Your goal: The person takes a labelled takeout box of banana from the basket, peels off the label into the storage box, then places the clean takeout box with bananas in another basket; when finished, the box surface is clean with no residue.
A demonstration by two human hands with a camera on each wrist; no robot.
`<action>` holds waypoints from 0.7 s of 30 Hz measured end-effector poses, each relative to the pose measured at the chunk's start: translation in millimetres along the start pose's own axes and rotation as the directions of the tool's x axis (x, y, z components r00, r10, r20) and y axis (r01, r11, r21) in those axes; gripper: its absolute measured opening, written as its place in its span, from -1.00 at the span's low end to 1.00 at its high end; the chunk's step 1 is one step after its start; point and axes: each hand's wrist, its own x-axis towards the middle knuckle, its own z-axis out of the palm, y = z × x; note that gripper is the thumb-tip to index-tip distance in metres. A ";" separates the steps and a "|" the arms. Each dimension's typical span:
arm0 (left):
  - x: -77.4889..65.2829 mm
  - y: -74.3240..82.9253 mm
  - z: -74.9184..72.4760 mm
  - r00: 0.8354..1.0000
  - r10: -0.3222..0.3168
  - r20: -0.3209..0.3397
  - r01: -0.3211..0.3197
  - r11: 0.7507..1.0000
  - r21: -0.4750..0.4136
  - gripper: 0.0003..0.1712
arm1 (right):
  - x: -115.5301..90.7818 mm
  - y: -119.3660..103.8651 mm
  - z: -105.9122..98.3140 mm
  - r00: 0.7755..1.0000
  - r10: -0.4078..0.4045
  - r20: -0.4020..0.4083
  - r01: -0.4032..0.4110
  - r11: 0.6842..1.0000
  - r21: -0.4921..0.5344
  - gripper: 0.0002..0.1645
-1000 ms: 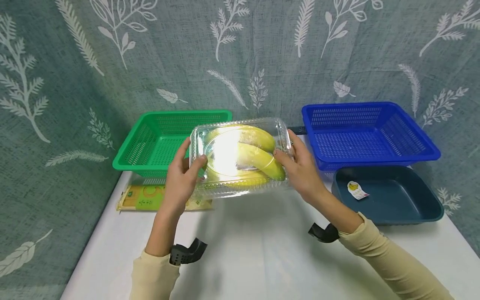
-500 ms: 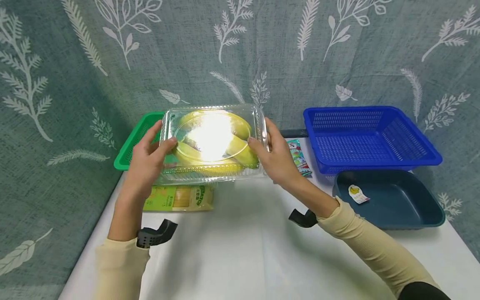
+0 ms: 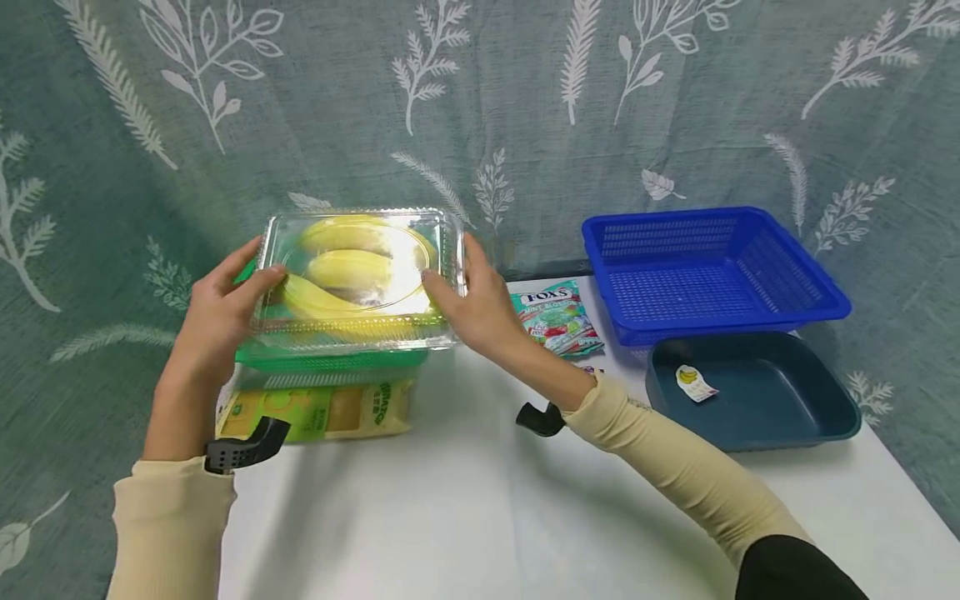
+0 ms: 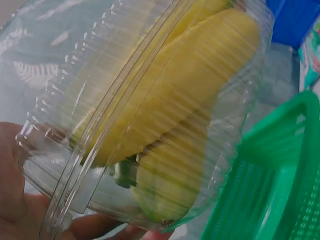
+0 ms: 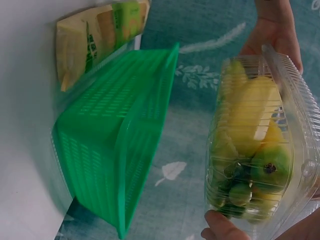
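Note:
A clear plastic clamshell box point(image 3: 352, 329) with several yellow bananas point(image 3: 348, 271) inside is held up between both hands. My left hand point(image 3: 217, 321) grips its left end, thumb on the lid and fingers behind. At the right end my right hand point(image 3: 480, 304) holds it the same way. The lid is closed over the fruit. Below the box is a green basket point(image 5: 100, 135), mostly hidden by it in the head view; the right wrist view shows a gap between the two. Green stem ends of the bananas show through the plastic in that view.
A yellow-green packet of noodles point(image 3: 322, 412) lies before the green basket. To the right are a mint candy bag point(image 3: 558, 321), a blue basket point(image 3: 712, 321) and a dark teal tub point(image 3: 757, 433) bearing a banana sticker point(image 3: 694, 383). A patterned curtain hangs behind.
Both hands have carried the banana box leftward, from mid-table to over the green basket. The candy bag, hidden behind the right hand before, has come into view.

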 end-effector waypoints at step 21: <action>58.1 -29.7 -55.0 0.992 -0.124 0.035 0.126 0.988 -0.092 -0.07 | 58.6 0.2 55.4 0.992 0.120 0.021 -0.117 0.984 -0.133 0.07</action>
